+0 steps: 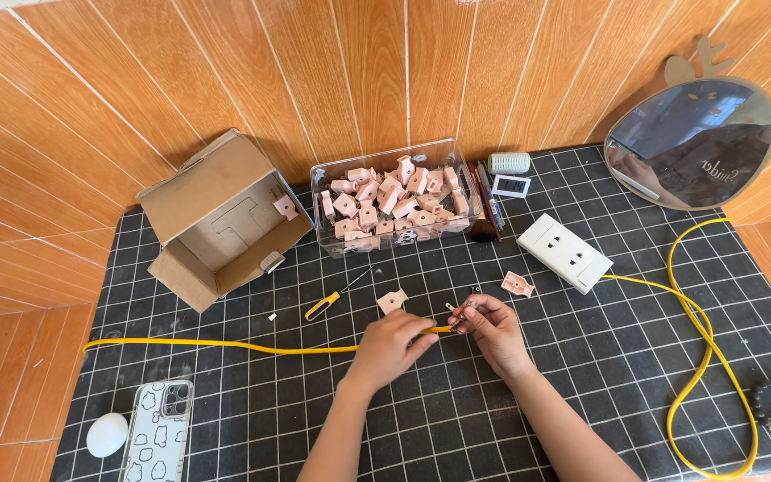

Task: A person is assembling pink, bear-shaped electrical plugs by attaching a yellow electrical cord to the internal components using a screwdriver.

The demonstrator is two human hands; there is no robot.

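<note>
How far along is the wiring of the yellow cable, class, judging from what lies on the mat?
Done: the yellow cable already runs into the white socket block. In hand: left hand grips its free end while right hand works small metal pieces there. Left: pink plug shells lie apart, the screwdriver unused.

Cardboard box (225, 219) left of parts bin (394, 196), socket block (564, 253) right, phone (158, 433) front-left
</note>
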